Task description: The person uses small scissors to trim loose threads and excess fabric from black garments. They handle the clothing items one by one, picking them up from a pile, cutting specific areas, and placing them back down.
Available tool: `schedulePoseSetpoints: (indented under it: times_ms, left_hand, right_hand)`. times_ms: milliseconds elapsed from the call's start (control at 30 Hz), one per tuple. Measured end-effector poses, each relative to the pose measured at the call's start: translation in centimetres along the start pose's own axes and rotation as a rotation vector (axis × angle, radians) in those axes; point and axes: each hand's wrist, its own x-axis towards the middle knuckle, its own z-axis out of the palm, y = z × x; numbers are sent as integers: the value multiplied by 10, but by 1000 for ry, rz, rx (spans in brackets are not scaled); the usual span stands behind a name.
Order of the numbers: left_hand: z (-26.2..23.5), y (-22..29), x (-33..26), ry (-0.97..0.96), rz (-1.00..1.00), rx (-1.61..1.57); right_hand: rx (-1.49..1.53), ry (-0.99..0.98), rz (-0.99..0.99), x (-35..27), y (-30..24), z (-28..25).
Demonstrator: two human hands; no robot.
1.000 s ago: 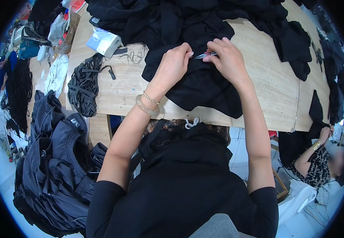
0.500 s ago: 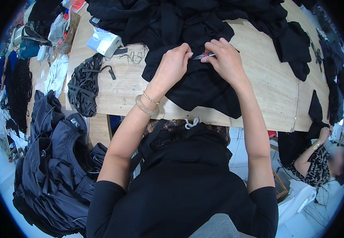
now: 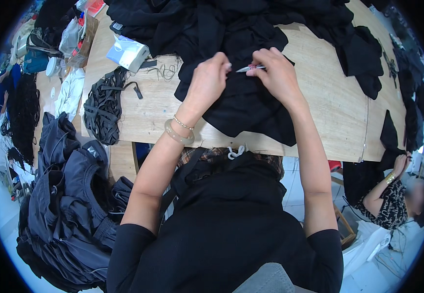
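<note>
A black garment [image 3: 243, 105] lies on the wooden table [image 3: 319, 117] in front of me. My left hand [image 3: 208, 83] pinches a fold of the black fabric near its top. Close beside it, my right hand [image 3: 276, 73] grips small thread snips [image 3: 247, 68] with a metal tip pointing left toward the left fingers. Both wrists hover just above the cloth. A pale bangle and a thin bracelet sit on my left wrist [image 3: 179, 131].
More black garments [image 3: 231, 19] are heaped at the table's far side. A tangle of dark straps [image 3: 103, 105] and a white-blue packet [image 3: 128, 52] lie to the left. Dark navy clothes [image 3: 70, 195] pile at lower left. Another person [image 3: 397, 195] sits at lower right.
Both hands stayed on the same spot of the garment; the right hand with the snips shifted only slightly.
</note>
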Motion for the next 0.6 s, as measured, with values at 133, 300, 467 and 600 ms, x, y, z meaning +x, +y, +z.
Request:
schedulePoseSetpoints:
  times_ms: [133, 300, 467, 600]
  left_hand:
    - [-22, 13, -10, 90, -208, 276]
    - [12, 36, -35, 68, -115, 150]
    - [37, 33, -40, 14, -114, 142]
    - [27, 27, -35, -47, -107, 108]
  right_hand:
    - [571, 168, 316, -12, 24, 6]
    - [1037, 163, 554, -30, 32, 19]
    - [1038, 196, 527, -31, 20, 32]
    - [1042, 211, 495, -32, 31, 42]
